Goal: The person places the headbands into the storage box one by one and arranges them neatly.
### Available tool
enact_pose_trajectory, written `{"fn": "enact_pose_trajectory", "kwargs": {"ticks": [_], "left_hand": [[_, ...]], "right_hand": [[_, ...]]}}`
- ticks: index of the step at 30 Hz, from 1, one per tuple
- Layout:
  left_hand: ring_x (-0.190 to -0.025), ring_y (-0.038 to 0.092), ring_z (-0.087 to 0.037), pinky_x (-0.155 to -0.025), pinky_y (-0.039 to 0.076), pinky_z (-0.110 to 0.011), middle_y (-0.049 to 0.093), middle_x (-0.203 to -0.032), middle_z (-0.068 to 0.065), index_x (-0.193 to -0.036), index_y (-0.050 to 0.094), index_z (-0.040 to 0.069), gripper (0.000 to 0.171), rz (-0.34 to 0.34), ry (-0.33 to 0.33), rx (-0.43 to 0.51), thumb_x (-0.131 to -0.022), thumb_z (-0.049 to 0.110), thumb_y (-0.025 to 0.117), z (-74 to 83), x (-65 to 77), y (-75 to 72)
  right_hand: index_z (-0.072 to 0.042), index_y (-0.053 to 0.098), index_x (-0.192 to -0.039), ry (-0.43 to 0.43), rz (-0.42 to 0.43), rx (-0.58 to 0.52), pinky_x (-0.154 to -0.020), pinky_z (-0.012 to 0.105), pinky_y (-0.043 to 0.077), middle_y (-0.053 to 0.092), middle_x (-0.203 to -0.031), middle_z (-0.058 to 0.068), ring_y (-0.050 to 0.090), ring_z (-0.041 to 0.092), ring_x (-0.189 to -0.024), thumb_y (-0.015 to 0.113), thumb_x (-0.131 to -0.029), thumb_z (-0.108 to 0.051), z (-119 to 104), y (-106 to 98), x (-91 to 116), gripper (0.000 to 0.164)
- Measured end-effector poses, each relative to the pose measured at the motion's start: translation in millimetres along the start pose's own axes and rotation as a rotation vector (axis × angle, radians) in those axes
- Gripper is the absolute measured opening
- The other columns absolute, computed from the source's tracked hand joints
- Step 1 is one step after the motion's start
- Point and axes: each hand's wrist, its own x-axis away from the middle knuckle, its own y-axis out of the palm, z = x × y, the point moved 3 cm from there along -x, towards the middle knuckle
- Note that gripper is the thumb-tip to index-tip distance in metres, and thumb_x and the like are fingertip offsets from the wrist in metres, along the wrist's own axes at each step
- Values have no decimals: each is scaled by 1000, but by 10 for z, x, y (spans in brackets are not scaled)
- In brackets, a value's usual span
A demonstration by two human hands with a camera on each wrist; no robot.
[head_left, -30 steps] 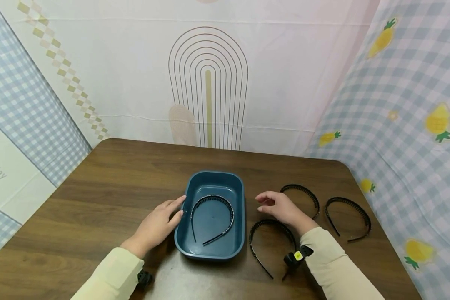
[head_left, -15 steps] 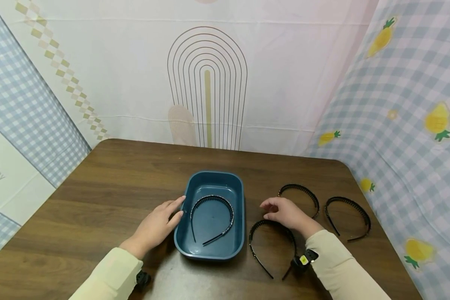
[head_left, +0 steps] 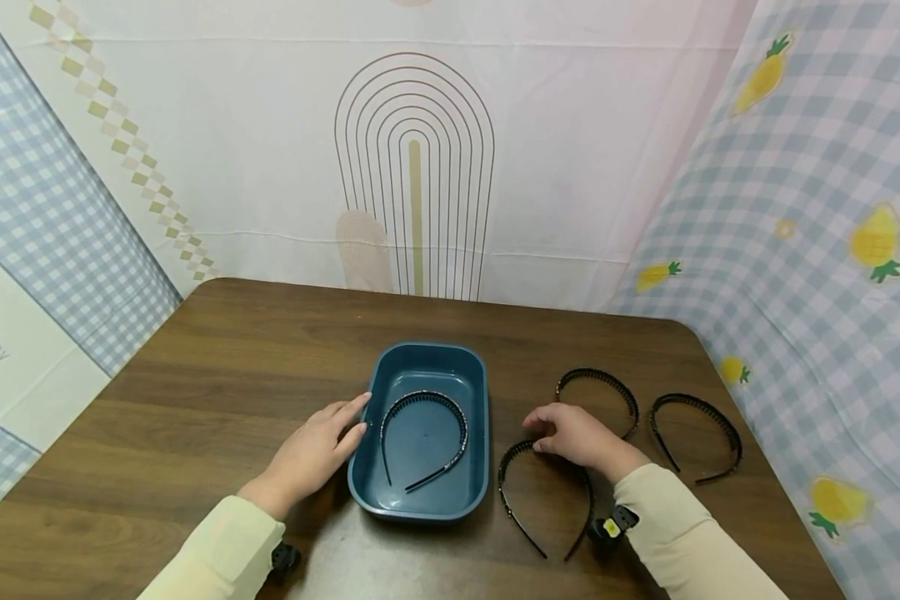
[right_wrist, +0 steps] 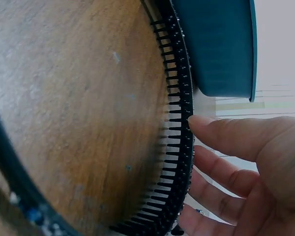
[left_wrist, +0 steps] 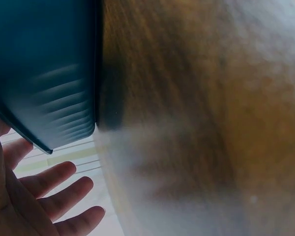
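My left hand point(head_left: 311, 450) rests its fingertips on the left rim of a blue plastic basin point(head_left: 487, 433). In the left wrist view, its fingers point(left_wrist: 49, 179) are spread under the rim. One black toothed headband point(head_left: 463, 421) lies inside the basin. To the right, my right hand point(head_left: 577, 435) is at the top of another black headband point(head_left: 504, 479), which lies on the table. In the right wrist view, the thumb meets that headband's outer edge point(right_wrist: 184, 98), with loosely bent fingers point(right_wrist: 226, 174) close by, their tips partly hidden behind it.
Two more black headbands lie farther right, one behind my right hand point(head_left: 607, 379) and one near the table's right edge point(head_left: 708, 408). The brown wooden table point(head_left: 285, 333) ends against a patterned cloth point(head_left: 270, 167) at the back.
My right hand has shifted slightly right and toward me, down to the near headband, where its thumb now meets the band. My left hand and the basin have stayed put.
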Motion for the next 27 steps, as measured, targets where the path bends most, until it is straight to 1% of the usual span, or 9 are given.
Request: {"fn": "enact_pose_trajectory", "kwargs": {"ticks": [7, 12, 19, 27], "left_hand": [[-127, 48, -37, -102, 39, -57, 50, -140, -17, -149, 39, 17, 51, 5, 10, -17, -102, 33, 46, 2, -6, 0], [-127, 48, -37, -102, 40, -57, 51, -139, -16, -149, 40, 16, 51, 12, 18, -24, -102, 32, 46, 9, -4, -4], [-126, 49, -37, -102, 40, -56, 51, -139, -16, -149, 40, 16, 51, 16, 15, -31, -101, 32, 47, 6, 1, -6], [-127, 48, -38, -102, 40, -57, 50, -140, -17, -149, 39, 16, 51, 16, 22, -21, -101, 33, 47, 1, -3, 9]], "right_hand": [[-7, 71, -105, -2, -18, 82, -85, 44, 51, 68, -102, 5, 63, 25, -99, 73, -81, -1, 15, 40, 14, 25], [-9, 72, -103, 0, -20, 118, -85, 45, 51, 68, -102, 5, 63, 27, -100, 72, -81, 2, 42, 65, 17, 25], [-8, 72, -100, -59, 7, 148, -79, 41, 52, 66, -95, 2, 63, 24, -93, 70, -80, 6, 52, 66, 23, 24], [-7, 71, -99, -107, -12, 136, -75, 37, 52, 66, -94, 2, 62, 19, -88, 69, -81, 5, 76, 54, 34, 22]]}}
